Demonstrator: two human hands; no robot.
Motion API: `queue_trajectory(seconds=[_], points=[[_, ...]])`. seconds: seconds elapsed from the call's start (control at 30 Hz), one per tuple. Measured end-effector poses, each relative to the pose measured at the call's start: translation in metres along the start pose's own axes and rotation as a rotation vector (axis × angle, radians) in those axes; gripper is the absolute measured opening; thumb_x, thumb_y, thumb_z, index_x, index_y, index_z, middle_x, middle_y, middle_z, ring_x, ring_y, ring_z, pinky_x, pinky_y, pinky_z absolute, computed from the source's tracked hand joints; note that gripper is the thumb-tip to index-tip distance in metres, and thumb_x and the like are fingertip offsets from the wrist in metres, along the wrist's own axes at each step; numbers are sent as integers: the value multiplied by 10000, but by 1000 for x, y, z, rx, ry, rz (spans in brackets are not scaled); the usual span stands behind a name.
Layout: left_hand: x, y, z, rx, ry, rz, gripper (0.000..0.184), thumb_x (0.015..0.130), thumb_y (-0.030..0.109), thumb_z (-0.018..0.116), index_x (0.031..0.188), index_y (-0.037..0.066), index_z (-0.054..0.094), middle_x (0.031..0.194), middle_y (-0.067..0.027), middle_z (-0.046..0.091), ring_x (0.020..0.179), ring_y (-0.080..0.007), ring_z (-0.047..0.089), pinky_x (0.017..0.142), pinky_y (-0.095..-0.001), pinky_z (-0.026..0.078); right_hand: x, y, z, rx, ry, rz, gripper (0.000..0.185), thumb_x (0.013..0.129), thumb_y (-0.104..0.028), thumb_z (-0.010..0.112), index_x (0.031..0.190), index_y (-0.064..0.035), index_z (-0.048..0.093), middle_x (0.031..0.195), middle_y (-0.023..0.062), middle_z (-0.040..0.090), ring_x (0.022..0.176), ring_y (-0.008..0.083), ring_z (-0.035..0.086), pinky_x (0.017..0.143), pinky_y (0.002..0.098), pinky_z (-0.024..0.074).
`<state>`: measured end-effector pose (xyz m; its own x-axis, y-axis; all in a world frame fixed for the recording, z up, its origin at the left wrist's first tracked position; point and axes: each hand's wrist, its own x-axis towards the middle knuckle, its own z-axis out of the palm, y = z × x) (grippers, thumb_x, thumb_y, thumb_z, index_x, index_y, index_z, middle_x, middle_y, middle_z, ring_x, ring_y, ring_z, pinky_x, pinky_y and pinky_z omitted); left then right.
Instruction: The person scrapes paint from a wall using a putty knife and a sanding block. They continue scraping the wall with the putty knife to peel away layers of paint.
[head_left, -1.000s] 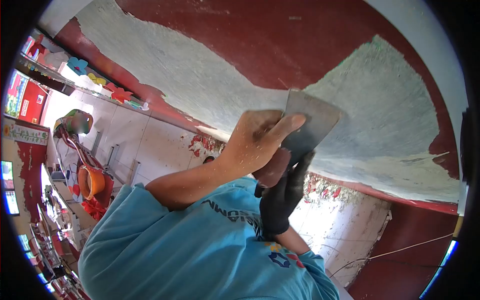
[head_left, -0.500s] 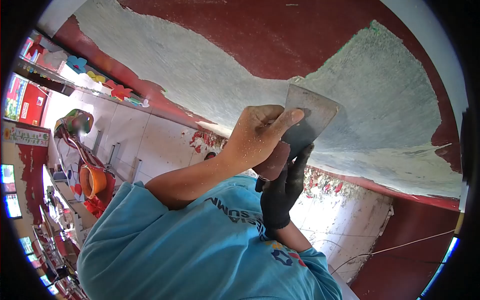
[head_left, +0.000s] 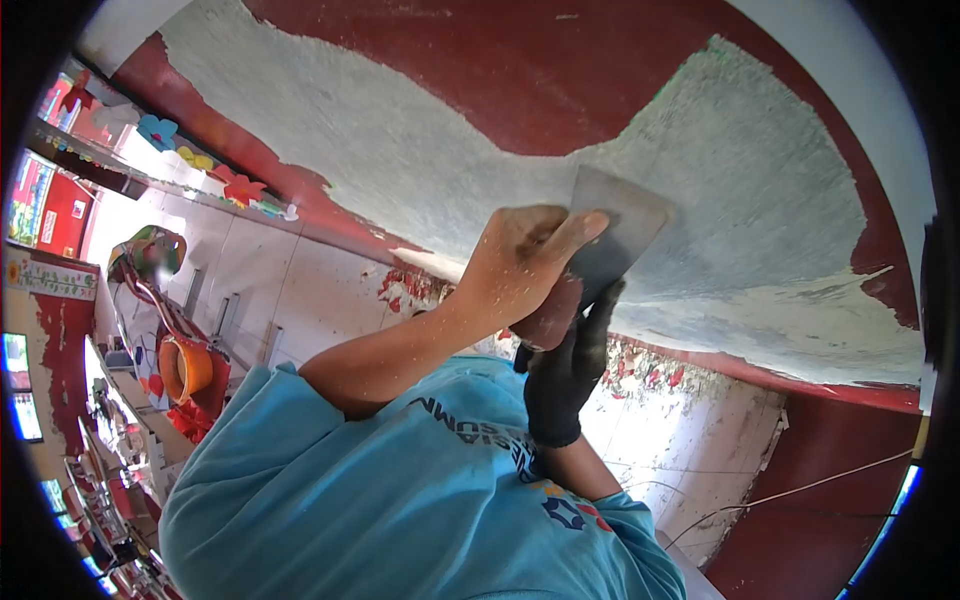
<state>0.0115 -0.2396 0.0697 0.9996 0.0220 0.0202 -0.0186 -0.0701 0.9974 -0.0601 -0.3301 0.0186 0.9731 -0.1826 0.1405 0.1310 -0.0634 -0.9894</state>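
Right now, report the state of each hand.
Left hand: closed on the scraper, thumb against its blade.
Right hand: gloved, holding the scraper by its handle.

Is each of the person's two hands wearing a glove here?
No: the right hand wears a black fabric glove, but the left hand, its thumb on the flat grey metal scraper, is bare.

Red paint flakes litter the white floor tiles. At left, 3 paper flowers, blue, yellow and red, sit near bright glare; the far wall is peeling red. A thin cable crosses at lower right.
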Motion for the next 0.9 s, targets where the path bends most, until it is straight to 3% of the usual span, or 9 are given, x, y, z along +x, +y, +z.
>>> queue_trajectory(seconds=[0.13, 0.17, 0.2, 0.33, 0.43, 0.53, 0.57, 0.83, 0.9], points=[[6, 18, -5, 16, -43, -46, 442, 853, 410, 582, 694, -2, 616, 538, 10, 487, 524, -38, 446, 433, -216, 333, 10, -17, -6, -83, 9, -39, 513, 898, -44, 403, 1361, 75, 216, 700, 121, 574, 490, 87, 499, 442, 247, 430], [4, 23, -5, -27, -63, -43, 423, 858, 387, 584, 677, 6, 607, 561, 16, 489, 559, -33, 444, 461, -210, 337, 13, -3, -13, -571, -52, -455, 511, 894, -48, 408, 1348, 98, 225, 694, 130, 572, 483, 99, 495, 461, 251, 435], [3, 20, -4, -26, -68, -31, 423, 858, 387, 584, 677, 6, 607, 561, 16, 489, 559, -33, 444, 461, -210, 337, 11, 4, -11, -571, -43, -464, 511, 894, -48, 408, 1348, 98, 225, 694, 130, 572, 483, 99, 495, 461, 251, 435], [5, 4, -6, 24, -54, 8, 405, 859, 374, 587, 674, 15, 608, 570, 27, 499, 557, -21, 432, 451, -192, 327, 5, 2, -3, -70, 25, -78, 508, 896, -34, 416, 1348, 99, 226, 711, 92, 577, 515, 87, 486, 482, 240, 430], [1, 20, -5, -100, -65, -46, 381, 867, 360, 583, 710, 16, 633, 590, 33, 518, 542, -21, 426, 440, -199, 324, 0, -17, -4, 158, -66, 53, 563, 931, -105, 388, 1421, -56, 115, 709, 62, 551, 453, 57, 431, 389, 220, 369], [1, 3, -3, -37, 3, 39, 387, 868, 374, 578, 691, 33, 624, 572, 35, 516, 513, -17, 427, 420, -195, 321, 2, -6, 0, -267, -17, -211, 501, 907, -44, 399, 1366, 60, 226, 622, 50, 521, 512, 54, 464, 457, 215, 394], [1, 2, -4, -33, -1, 59, 387, 868, 374, 578, 691, 33, 624, 572, 35, 516, 513, -17, 427, 420, -195, 321, -5, -11, 1, 21, 0, 37, 496, 903, -39, 410, 1358, 67, 242, 648, 73, 540, 518, 65, 480, 462, 224, 407], [1, -2, -4, -99, -20, 8, 401, 863, 394, 579, 664, 46, 606, 527, 30, 494, 474, -20, 418, 398, -190, 296, 0, 2, -1, -118, -5, -144, 500, 898, -43, 428, 1367, 23, 268, 752, 84, 578, 561, 57, 496, 488, 213, 422], [2, 1, -8, -47, -42, 42, 423, 861, 407, 575, 641, 47, 597, 492, 20, 486, 449, -20, 411, 383, -200, 281, -1, -7, 0, 129, -53, -1, 562, 922, -73, 385, 1404, 6, 106, 663, 42, 544, 449, 65, 457, 387, 217, 369]])
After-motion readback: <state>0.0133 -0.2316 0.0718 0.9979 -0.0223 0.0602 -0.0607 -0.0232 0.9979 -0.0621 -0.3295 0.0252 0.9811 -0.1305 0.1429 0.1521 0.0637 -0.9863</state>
